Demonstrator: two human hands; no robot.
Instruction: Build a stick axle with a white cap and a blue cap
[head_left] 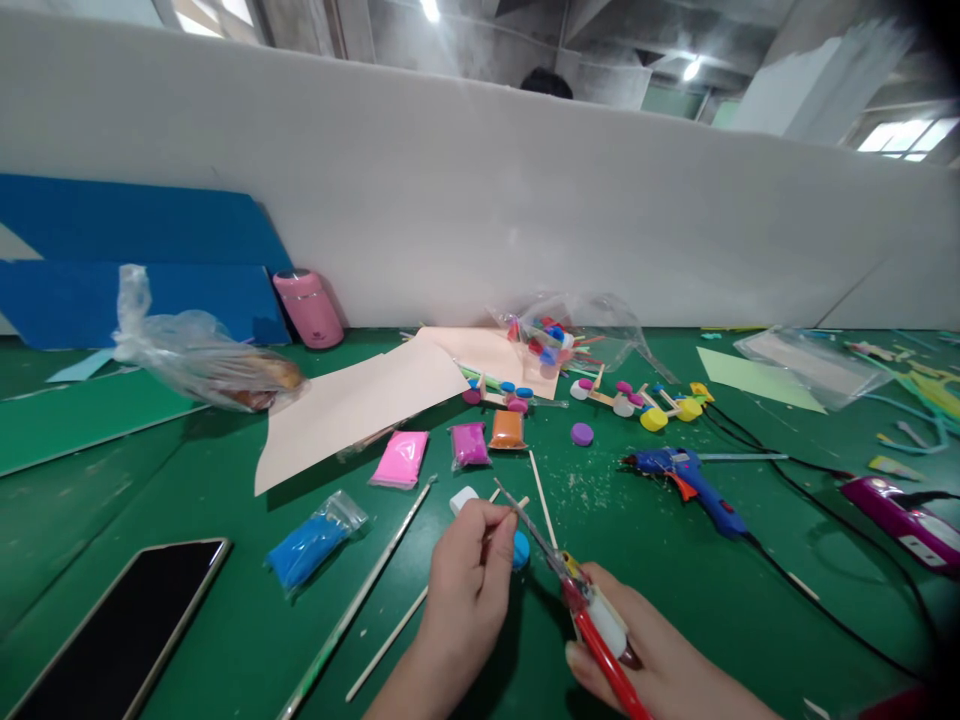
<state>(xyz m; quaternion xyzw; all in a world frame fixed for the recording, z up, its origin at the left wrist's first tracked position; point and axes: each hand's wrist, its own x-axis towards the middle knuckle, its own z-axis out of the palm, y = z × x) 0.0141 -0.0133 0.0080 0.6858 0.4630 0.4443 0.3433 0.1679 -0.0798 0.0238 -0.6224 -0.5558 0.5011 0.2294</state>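
Left hand [469,575]: pinching thin wooden stick [523,502] over green table [225,600].
Right hand [652,660]: clenched on red-handled scissors [581,600], blades at the stick.
Clear bag [592,325]: coloured caps.
Open room: bare table toward glue gun [694,482].

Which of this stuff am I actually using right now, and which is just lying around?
In use: left hand, wooden stick, right hand, red scissors.
Lying about: blue glue gun, phone, pink clay packet, pink tumbler.

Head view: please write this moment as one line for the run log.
left hand: pinches wooden stick | right hand: holds red-handled scissors, blades at stick | nearby: blue glue gun on green table
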